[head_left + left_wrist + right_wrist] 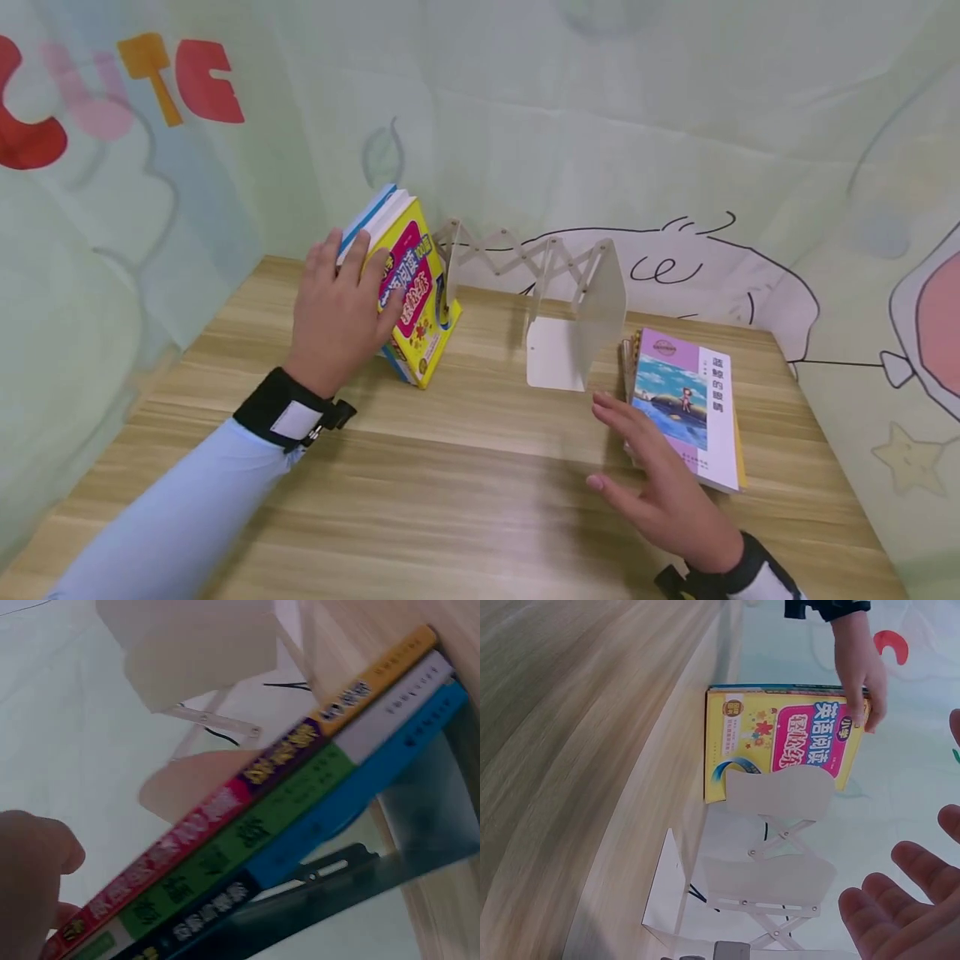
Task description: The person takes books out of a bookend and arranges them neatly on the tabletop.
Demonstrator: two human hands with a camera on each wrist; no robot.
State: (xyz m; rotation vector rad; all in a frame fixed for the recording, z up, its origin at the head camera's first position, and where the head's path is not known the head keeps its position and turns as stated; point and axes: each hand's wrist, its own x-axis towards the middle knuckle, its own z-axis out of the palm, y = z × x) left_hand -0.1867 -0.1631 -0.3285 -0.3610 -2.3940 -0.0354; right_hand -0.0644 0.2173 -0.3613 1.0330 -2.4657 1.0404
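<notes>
My left hand (pixel 335 312) grips three books (pixel 417 279) from above, with the thumb against the front one's yellow cover. They stand slightly tilted at the left end of a white expandable bookend (pixel 609 296). In the left wrist view, their spines (pixel 225 851) lie side by side: one red and orange, one green and white, one blue. Part of the left hand falls outside that view. Over the table's right side, my right hand (pixel 660 492) is held with fingers extended and nothing in it, beside a book with a purple and white cover (pixel 716 417).
More books (pixel 628 367) lie under the purple and white one, mostly hidden. The bookend's crossed slats (pixel 517 250) run along the back of the wooden table (pixel 450 500). Printed cloth (pixel 675 108) hangs behind and at both sides.
</notes>
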